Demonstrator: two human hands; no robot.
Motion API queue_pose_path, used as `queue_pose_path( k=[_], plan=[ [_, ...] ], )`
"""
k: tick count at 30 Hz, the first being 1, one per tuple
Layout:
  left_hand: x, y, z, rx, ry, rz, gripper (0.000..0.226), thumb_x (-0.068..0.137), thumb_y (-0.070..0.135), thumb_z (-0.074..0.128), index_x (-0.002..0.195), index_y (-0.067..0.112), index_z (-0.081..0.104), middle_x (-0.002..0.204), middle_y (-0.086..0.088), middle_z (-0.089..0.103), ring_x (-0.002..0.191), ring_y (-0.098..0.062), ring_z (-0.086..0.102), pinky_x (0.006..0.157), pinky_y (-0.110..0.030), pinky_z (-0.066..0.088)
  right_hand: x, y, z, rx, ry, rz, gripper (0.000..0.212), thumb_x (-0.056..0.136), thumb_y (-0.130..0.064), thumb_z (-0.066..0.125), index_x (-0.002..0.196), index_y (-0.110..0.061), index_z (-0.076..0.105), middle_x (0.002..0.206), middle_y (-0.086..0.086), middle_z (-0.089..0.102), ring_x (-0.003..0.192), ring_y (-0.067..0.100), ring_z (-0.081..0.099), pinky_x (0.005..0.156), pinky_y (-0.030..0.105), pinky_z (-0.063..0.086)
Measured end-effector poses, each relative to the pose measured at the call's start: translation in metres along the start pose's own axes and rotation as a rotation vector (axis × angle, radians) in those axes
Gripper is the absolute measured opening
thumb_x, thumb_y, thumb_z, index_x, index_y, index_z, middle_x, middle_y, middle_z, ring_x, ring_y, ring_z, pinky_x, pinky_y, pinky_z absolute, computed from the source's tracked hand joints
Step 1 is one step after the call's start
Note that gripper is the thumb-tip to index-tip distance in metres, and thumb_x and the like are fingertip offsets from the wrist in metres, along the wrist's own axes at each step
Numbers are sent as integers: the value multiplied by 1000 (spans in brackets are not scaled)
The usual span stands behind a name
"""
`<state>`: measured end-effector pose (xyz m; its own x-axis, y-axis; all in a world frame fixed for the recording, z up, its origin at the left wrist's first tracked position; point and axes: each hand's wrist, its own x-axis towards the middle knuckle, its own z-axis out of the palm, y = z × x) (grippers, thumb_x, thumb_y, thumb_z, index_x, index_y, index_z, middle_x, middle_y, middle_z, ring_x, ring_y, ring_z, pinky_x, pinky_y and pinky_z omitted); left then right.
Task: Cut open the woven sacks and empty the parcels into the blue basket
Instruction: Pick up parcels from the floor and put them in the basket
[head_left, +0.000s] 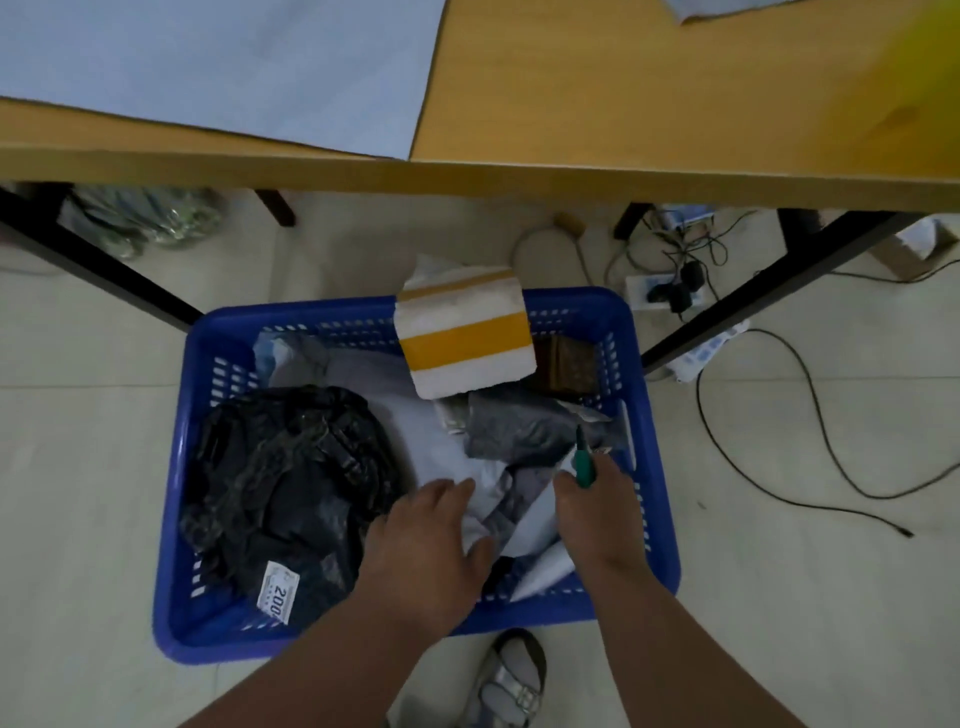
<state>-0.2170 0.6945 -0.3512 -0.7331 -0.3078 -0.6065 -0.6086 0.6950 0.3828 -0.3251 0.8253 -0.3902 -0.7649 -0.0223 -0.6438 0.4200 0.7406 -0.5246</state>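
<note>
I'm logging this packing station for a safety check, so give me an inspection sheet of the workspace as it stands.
Surface: pale tiled floor; wooden table above with a pale sheet on it.
Job's things: blue basket on the floor holds a black bag, grey and white parcels and a white parcel with yellow tape leaning on the far rim. No woven sack seen.
Clutter: plastic bundle under the table.
Hands: left hand rests on the parcels; right hand grips a green-handled cutter.
Cables: power strip, loose black cable across the floor.
Surroundings: sandalled foot near the basket.
</note>
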Motion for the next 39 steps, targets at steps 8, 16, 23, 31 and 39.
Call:
queue_pose_path(
  k=[8,16,23,31,39],
  plan=[
    [1,-10,55,135,-208,174,66,93,50,44,151,33,18,152,7,30,138,-21,30,111,-41,31,-3,61,21,-218,-61,51,9,93,-19,50,95,-10,54,99,15,60,80,26,51,69,35,41],
    [0,-33,120,279,-406,34,70,91,61,43,150,33,18,159,6,14,147,-20,5,115,-50,20,1,91,10,-290,201,5,25,93,-13,48,116,-8,56,121,12,49,98,32,55,80,40,43],
    [7,-21,162,332,-230,-119,53,93,58,39,140,34,35,150,5,33,145,-21,13,108,-59,23,8,116,10,-539,-118,-190,21,93,-23,48,111,-18,58,112,2,56,91,21,55,72,29,42],
    [-41,-58,192,407,-175,-113,48,54,58,83,87,26,69,83,5,69,77,-31,67,68,-61,49,14,129,-24,-246,171,-121,64,90,-17,61,147,-22,33,148,7,27,106,33,55,86,41,44],
    [-117,-137,232,185,211,-180,39,74,59,40,96,30,53,98,5,65,75,-24,68,62,-55,52,4,139,20,-379,-309,137,12,94,-26,53,101,-16,52,80,3,56,68,22,55,56,31,40]
  ],
)
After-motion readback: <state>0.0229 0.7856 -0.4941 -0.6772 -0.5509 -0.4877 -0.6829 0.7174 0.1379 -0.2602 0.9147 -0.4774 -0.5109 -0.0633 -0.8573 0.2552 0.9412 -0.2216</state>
